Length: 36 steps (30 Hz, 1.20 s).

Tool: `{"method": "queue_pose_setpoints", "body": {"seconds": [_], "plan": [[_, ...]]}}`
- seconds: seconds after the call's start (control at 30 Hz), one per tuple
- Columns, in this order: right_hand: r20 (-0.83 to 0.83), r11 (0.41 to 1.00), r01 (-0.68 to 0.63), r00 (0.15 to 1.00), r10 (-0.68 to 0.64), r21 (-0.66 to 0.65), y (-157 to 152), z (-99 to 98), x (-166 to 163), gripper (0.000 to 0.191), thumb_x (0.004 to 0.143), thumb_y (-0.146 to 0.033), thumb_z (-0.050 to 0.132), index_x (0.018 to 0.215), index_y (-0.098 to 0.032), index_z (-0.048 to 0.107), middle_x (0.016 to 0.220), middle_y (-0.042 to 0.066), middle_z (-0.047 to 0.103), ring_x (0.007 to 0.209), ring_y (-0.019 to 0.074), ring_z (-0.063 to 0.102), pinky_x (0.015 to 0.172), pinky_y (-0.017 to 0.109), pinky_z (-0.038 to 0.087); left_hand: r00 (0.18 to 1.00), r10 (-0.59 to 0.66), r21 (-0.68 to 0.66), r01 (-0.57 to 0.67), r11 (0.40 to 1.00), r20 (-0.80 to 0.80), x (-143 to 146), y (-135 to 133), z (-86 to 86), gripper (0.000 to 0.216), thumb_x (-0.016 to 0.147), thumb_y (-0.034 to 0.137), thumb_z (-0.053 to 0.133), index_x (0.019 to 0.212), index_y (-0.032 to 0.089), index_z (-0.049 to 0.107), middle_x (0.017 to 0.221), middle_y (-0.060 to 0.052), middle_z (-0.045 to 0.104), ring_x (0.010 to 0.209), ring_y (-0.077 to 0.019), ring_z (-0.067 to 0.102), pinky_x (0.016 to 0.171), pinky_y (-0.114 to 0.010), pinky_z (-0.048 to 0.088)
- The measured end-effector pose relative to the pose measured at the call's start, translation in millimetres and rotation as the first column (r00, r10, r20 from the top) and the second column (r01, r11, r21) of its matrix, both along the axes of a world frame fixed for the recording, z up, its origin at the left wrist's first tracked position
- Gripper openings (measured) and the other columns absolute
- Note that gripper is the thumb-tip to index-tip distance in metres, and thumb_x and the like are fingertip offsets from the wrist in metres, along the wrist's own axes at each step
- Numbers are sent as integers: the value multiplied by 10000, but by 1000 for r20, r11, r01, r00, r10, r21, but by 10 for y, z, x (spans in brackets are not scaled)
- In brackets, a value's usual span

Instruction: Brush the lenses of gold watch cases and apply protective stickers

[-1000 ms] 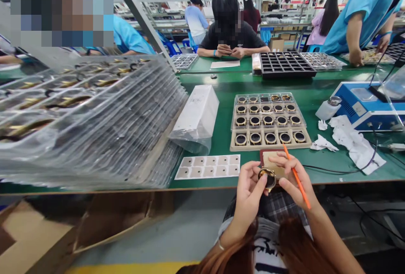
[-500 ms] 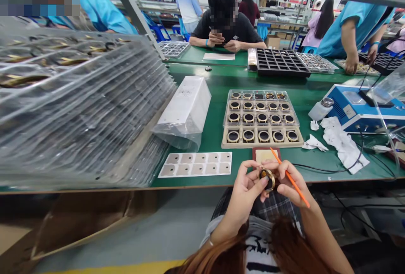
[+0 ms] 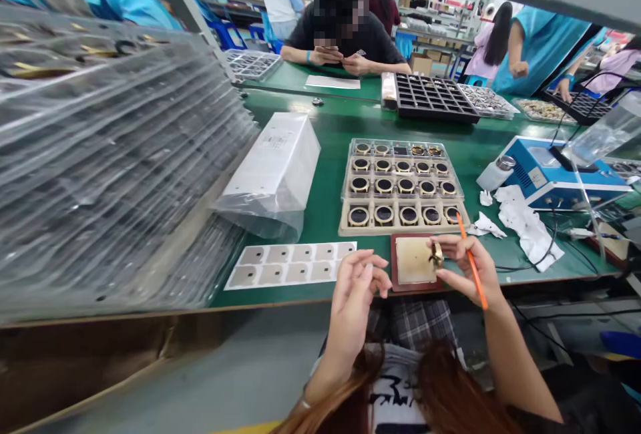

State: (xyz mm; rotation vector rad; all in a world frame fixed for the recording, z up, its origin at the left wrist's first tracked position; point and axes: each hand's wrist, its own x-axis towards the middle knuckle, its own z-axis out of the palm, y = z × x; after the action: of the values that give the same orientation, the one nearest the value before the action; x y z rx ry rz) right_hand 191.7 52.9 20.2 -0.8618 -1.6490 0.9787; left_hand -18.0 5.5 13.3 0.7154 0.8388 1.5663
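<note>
— At the near edge of the worktop [image 3: 350, 120], what do the hands have?

— Her right hand [image 3: 463, 267] pinches a small gold watch case [image 3: 437, 255] between thumb and fingertips, just above the right side of a brown-rimmed pad [image 3: 414, 262] that lies at the near edge. An orange stick [image 3: 471, 267] is tucked in the same hand, slanting up past the fingers.

— And the other one?

— Her left hand [image 3: 358, 287] is released, fingers loosely curled, holding nothing. It hovers over the near edge, just left of the pad and apart from the watch case.

— What lies around them?

— Just behind the pad sits a tray [image 3: 402, 187] with rows of round watch cases. To the left of the pad, a sheet of square stickers [image 3: 290, 265] lies flat along the near edge. A wrapped white box [image 3: 273, 167] stands behind the sheet, and stacked clear trays [image 3: 115, 153] fill the left side. Crumpled white wipes [image 3: 523, 224] and a blue machine [image 3: 551, 177] are toward the right end.
</note>
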Motion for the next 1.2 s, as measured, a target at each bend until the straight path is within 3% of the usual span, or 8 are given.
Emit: {"method": "queue_pose_setpoints", "body": {"seconds": [0.07,0.13,0.3,0.57,0.87,1.03,1.2], "plan": [[291,994,48,954,-76,102,95,88,96,325,820,-284,747,859,-255,426,1214,124,703,1141,274,678,945,446,542,1000,14,-11,-14,1000,8,-18,-1,3,277,888,425,683,1025,198,602,911,-26,636,656,-112,583,579,-240,457],[495,988,9,865,-85,154,169,181,126,273,837,-277,708,862,-253,437,1201,122,714,1126,275,683,920,427,545,1000,5,-7,-5,1000,14,-18,-8,5,246,888,412,680,995,199,619,894,-23,636,655,-112,572,583,-238,446],[711,975,-177,703,29,135,260,336,1,236,832,-209,670,864,-243,439,1150,114,713,1013,267,697,816,386,551,999,2,-15,-3,1000,-47,-28,-23,6,207,884,381,678,935,182,649,860,-28,632,666,-112,531,585,-229,416],[798,964,-249,598,79,91,289,408,-111,289,797,-146,706,836,-234,434,917,58,650,908,244,645,750,345,521,997,-6,-48,3,999,-82,-87,-20,8,239,829,393,712,911,178,644,832,-33,639,646,-117,500,581,-236,401],[814,958,-265,577,66,110,276,398,-103,243,813,-103,698,864,-211,486,918,61,617,890,224,617,748,323,517,992,-49,-57,43,997,-114,-83,-27,0,238,844,399,704,907,175,655,824,-35,633,659,-122,518,588,-236,416],[824,944,-315,557,100,99,308,396,-101,205,849,-98,667,995,-188,555,891,47,613,869,204,610,740,300,519,987,-94,-49,89,995,-131,-77,-18,-51,226,873,396,685,921,178,655,830,-31,632,681,-123,545,603,-231,443],[846,961,-271,525,97,58,311,434,-82,159,841,-122,682,963,-173,594,936,72,638,839,206,621,734,328,553,980,-150,-35,147,989,-127,-67,-44,-77,239,904,410,655,959,178,648,832,-30,634,674,-118,585,603,-224,493]]}}
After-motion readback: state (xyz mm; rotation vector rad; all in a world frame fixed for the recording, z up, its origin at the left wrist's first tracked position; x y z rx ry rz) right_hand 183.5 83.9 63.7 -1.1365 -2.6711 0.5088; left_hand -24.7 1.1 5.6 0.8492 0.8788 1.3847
